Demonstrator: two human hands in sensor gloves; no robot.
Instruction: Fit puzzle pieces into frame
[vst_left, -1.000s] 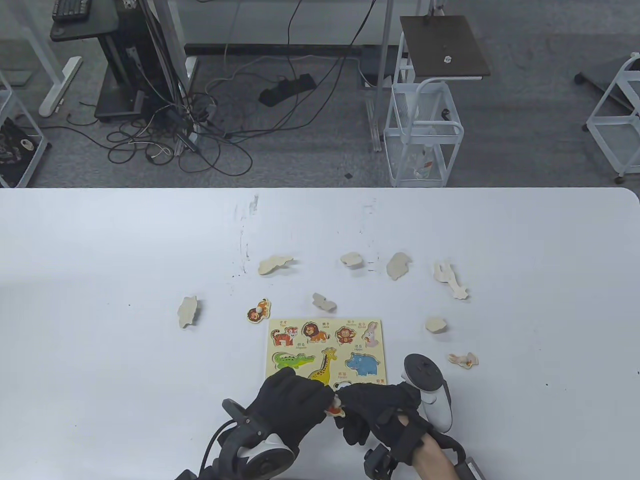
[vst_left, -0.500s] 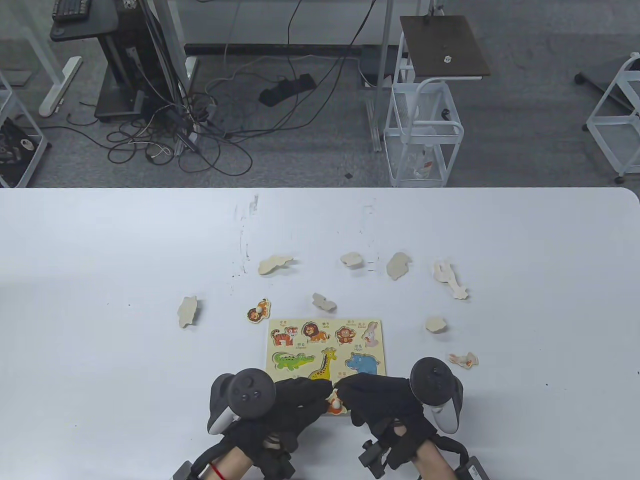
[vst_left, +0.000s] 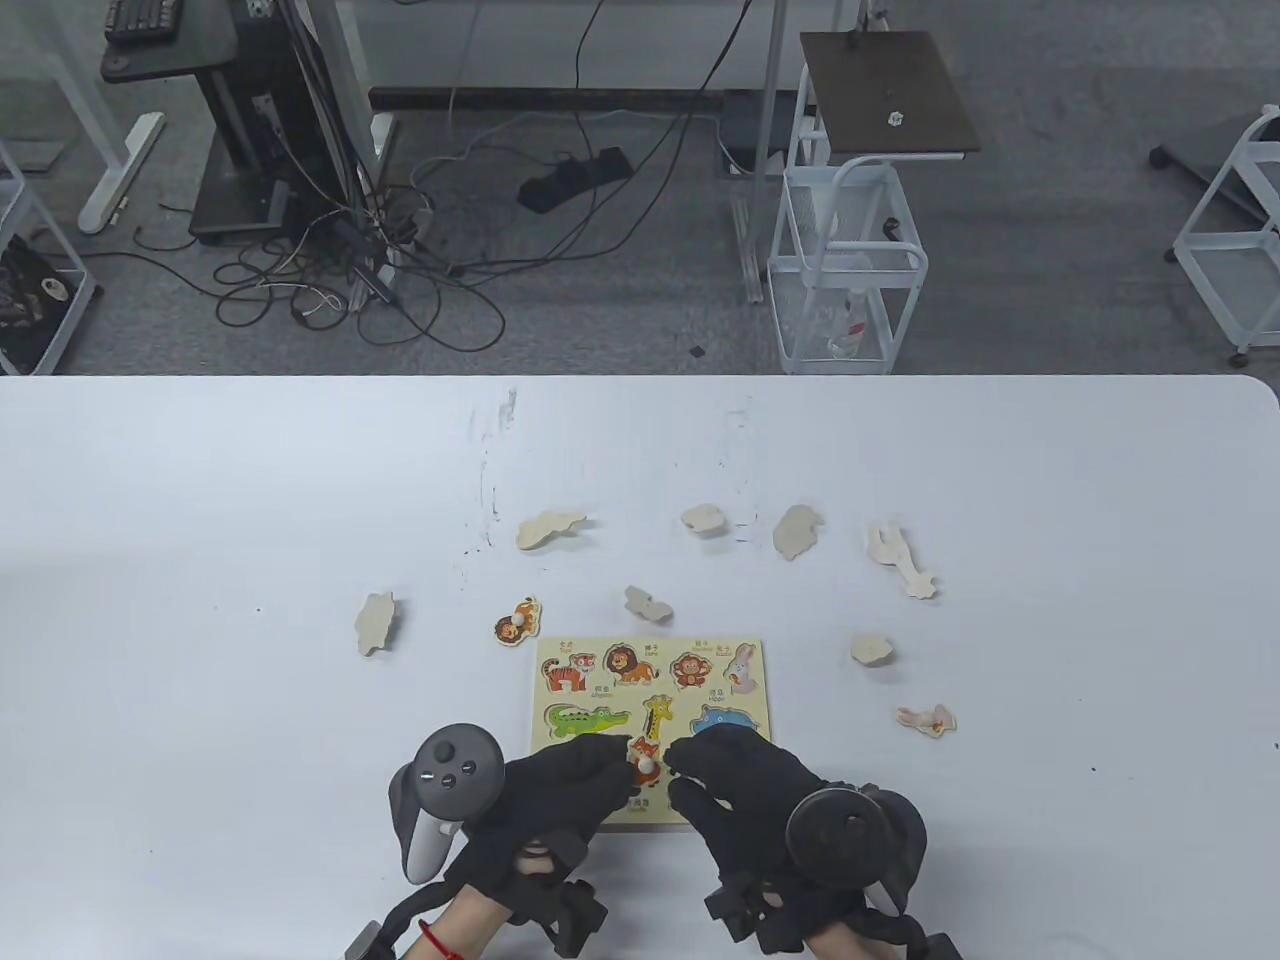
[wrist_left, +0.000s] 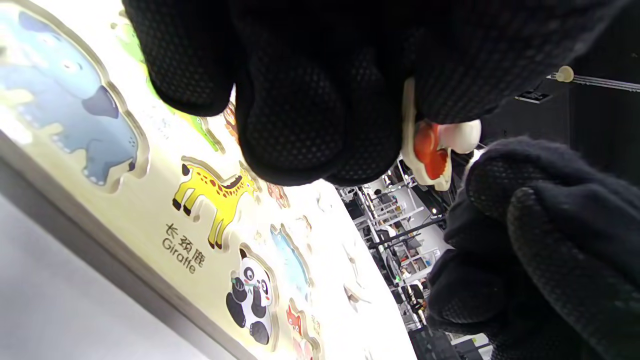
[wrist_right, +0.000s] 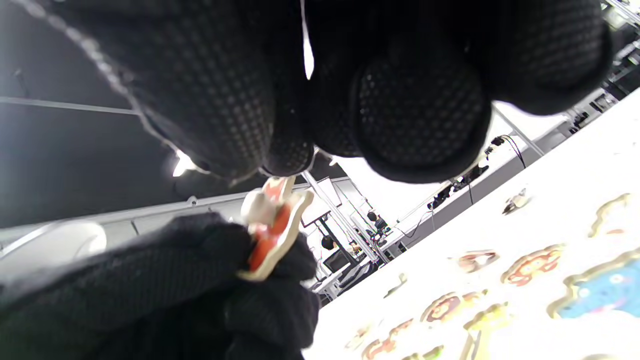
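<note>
Above frame (vst_left: 560, 650), orange piece (vst_left: 643, 760), left hand (vst_left: 560, 790) gripping, edge-on, upright

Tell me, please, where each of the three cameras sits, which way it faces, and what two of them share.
Table view: sits high, looks down at the white table; both gloved hands and trackers show.
Left wrist view: sits low on the left wrist, looks across the puzzle frame; left hand fills the top.
Right wrist view: sits low, tilted upward; right hand on top.
Shared: both wrist views show the orange piece.
</note>
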